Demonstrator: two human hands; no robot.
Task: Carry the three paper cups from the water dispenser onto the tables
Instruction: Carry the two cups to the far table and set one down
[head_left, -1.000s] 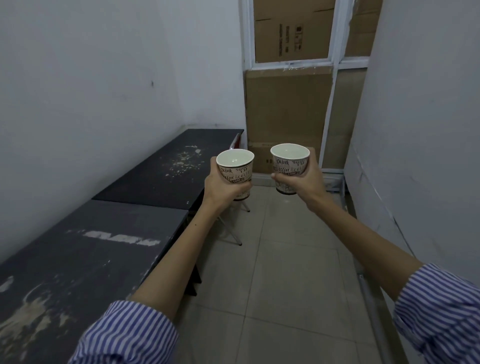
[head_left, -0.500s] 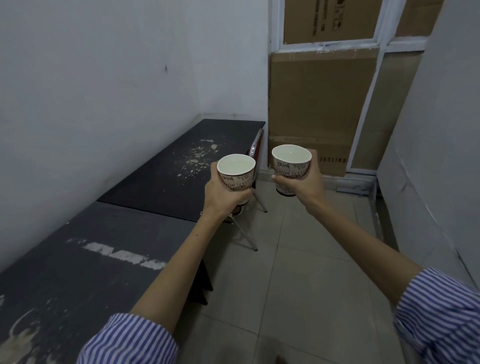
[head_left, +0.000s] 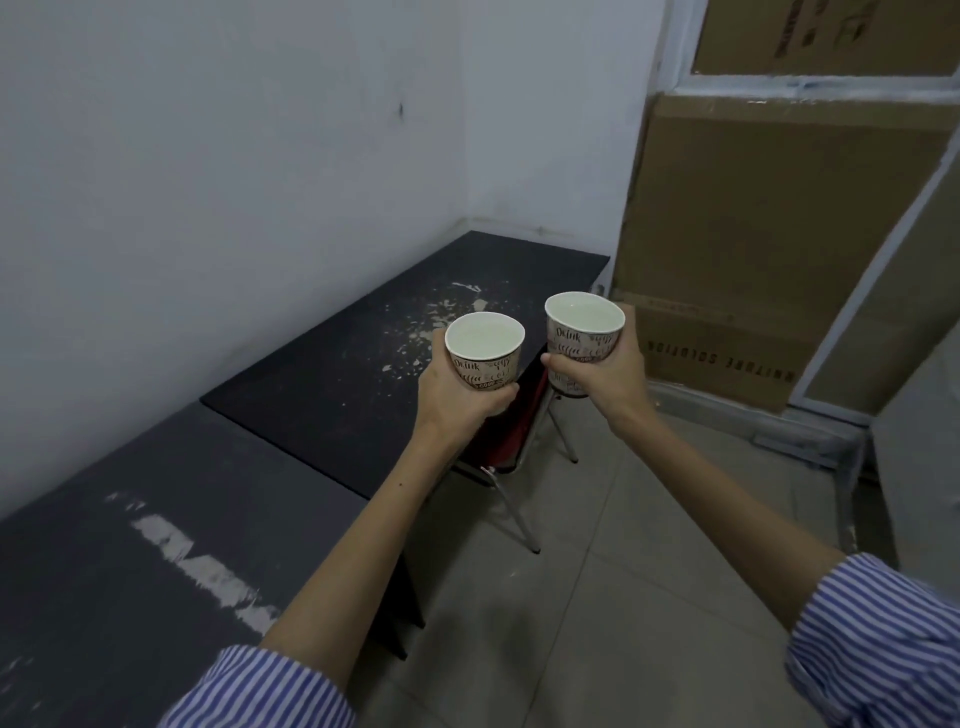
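Since the earlier frame the view has closed in on the far black scuffed surface (head_left: 363, 374), and both cups now hang nearer its right edge; the left hand (head_left: 457, 395) wraps its fingers (head_left: 501, 392) round one printed white paper cup (head_left: 485, 351) above that edge; the right hand (head_left: 605, 371) grips a matching second paper cup (head_left: 584, 332) over the grey tiled floor (head_left: 597, 571); both look nearly full, so thin walls would buckle under a squeeze; hold mid-wall, level; the third cup is out of view.
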